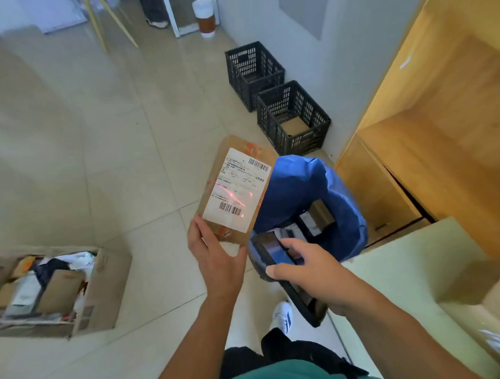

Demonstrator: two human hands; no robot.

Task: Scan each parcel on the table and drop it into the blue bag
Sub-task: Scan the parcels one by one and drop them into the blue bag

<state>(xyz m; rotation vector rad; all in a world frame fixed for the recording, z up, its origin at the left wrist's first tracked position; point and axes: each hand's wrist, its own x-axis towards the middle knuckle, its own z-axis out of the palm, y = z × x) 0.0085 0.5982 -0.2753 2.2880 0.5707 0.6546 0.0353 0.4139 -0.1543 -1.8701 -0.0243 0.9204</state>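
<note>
A flat brown cardboard parcel (237,189) held beside the open blue fabric bag (308,178).
The left hand (217,255) grips the parcel's near edge, label up, above the tiled floor just left of the bag; red light streaks cross its white label. The right hand (311,273) is wrapped round a black handheld scanner (269,249) near the bag's rim.

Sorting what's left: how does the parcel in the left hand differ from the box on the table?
The held parcel is flat; the table box looks bulkier. The left hand holds the parcel up, lit red by the scanner; the box rests on the table, untouched. Both are brown cardboard with white labels.
</note>
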